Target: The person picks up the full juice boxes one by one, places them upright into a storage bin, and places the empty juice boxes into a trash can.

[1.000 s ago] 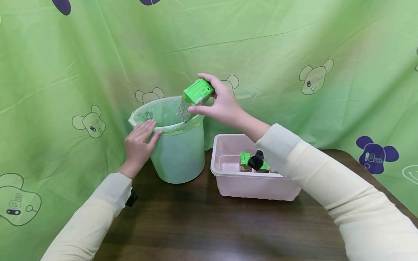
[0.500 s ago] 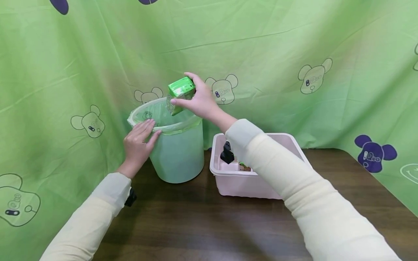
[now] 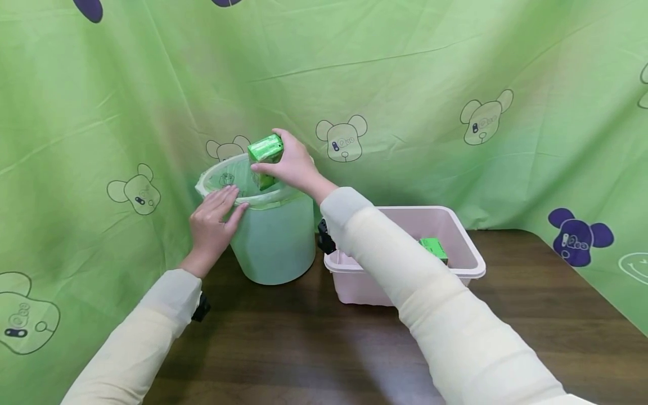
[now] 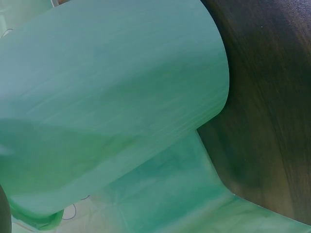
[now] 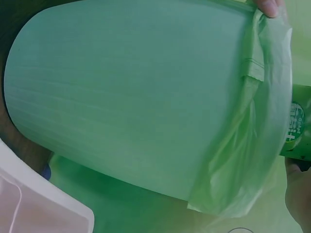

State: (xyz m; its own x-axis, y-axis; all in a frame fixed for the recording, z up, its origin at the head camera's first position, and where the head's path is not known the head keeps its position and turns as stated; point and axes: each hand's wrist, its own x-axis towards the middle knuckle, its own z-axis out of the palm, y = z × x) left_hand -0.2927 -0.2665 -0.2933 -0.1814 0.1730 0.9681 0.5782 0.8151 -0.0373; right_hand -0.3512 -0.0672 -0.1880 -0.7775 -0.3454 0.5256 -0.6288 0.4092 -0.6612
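My right hand (image 3: 296,167) holds a small green drink carton (image 3: 266,147) between thumb and fingers, just over the mouth of a pale green bin (image 3: 273,242). The carton's lower end dips inside the rim. A thin green bag (image 5: 243,145) lines the bin and folds down over its edge. On the near left of that rim rests my left hand (image 3: 210,225), its fingers extended. In the right wrist view the carton (image 5: 301,124) and part of my right hand (image 5: 299,199) show at the right edge. The bin's wall (image 4: 112,87) fills most of the left wrist view.
Right of the bin stands a pale pink plastic tub (image 3: 455,273). Inside it a green carton (image 3: 433,248) is visible; my right sleeve hides part of the tub. Both containers stand on a dark wooden table (image 3: 283,349), before a green printed curtain (image 3: 405,73).
The right hand has moved left with the carton, then down toward the bin's opening. My left hand has stayed on the rim.
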